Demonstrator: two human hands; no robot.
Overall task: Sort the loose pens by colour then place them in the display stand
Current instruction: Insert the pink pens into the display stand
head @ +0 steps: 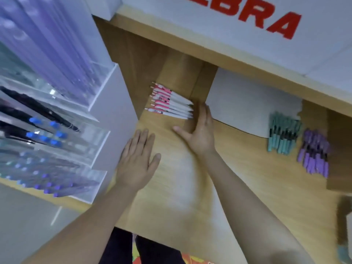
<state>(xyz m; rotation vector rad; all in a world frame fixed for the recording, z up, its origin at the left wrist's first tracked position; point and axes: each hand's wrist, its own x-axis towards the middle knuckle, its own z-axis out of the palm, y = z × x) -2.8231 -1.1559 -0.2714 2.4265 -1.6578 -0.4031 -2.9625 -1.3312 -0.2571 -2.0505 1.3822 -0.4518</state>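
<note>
Both bare forearms reach up from the bottom of the frame over the light wooden counter (247,178). At centre left the left hand (136,161) lies flat with fingers straight and together, grasping nothing, just beside the white side wall of the clear acrylic display stand (114,115) that fills the left of the frame, its slanted compartments holding blue-capped, black and lilac pens. At centre the right hand (198,130) is also released, fingers straight, its fingertips touching the tapered ends of a neat row of white pens with pink clips (169,103). At centre right a bundle of teal pens (282,136) lies partly on a grey card sheet (247,105), with a bundle of purple pens (314,155) just beside it. Red lettering on a white panel (247,18) runs across the top.
</note>
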